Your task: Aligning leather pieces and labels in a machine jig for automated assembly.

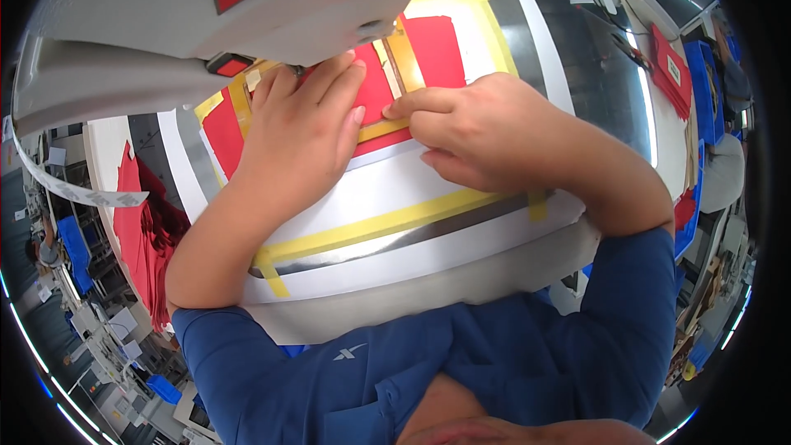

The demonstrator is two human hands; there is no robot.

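A red fabric piece (438, 48) lies under a yellowish strip frame (405, 58) on a white sheet, beneath the head of a white sewing machine (272, 25). My left hand (309, 115) rests on the fabric and frame, fingers stretched toward the machine head and thumb apart. Nothing shows in its grasp. My right hand (470, 128) presses its stretched index fingertip on the red fabric beside a frame strip. Its other fingers curl under, partly hidden, and no held object shows. The machine head hides the far left part of the work.
Yellow tape (387, 222) edges the white sheet (395, 185) on the machine table. Red fabric pieces (140, 222) hang at the left. At the right are stacked red pieces (671, 70), scissors (631, 51) and blue bins (702, 86). A white tape strip (74, 189) dangles from the machine.
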